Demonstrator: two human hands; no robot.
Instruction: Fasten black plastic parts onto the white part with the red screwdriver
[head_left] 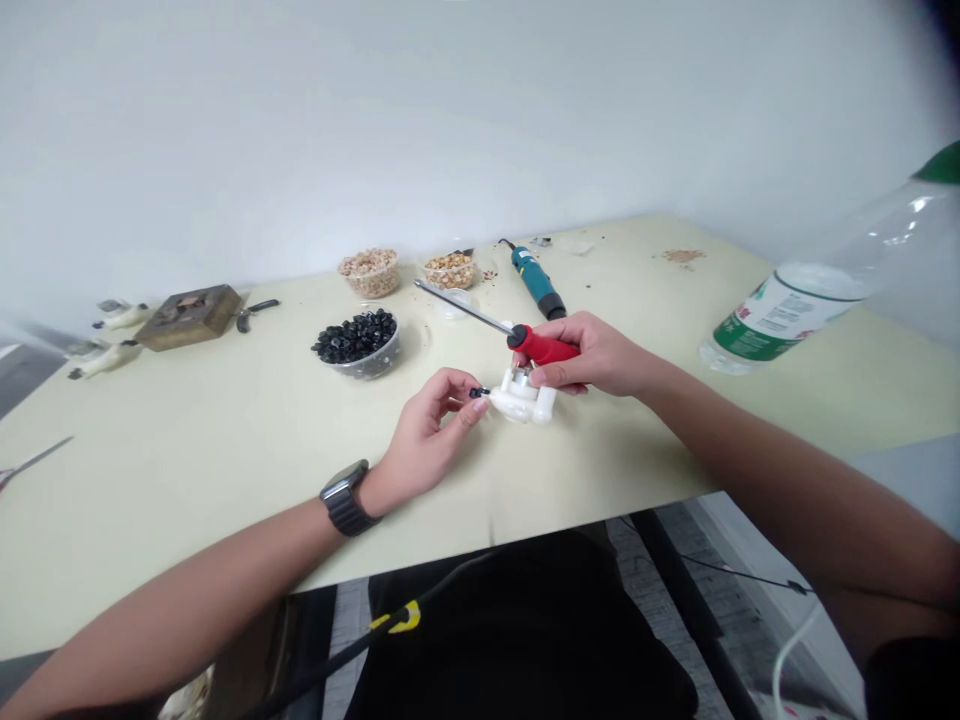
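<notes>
My right hand (604,358) is wrapped round the red handle of a screwdriver (546,347), whose metal shaft points up and to the left. Its fingertips also touch a white plastic fitting (517,403), just below the handle. At the fitting's left end, a small black piece (478,393) sits between the thumb and fingers of my left hand (426,432). Whether that piece is joined to the fitting or only touches it, I cannot tell. A dark watch is on my left wrist. Both hands are above the table (480,480), near its front edge.
Behind my left hand stands a clear bowl (371,363) of black pieces. Beyond are tubs of beige bits (369,272) and yellow-brown bits (450,270), and a teal power tool (531,275). A bottle (780,315) leans at right; a metal block (191,318) and a black-handled knife (256,312) lie left.
</notes>
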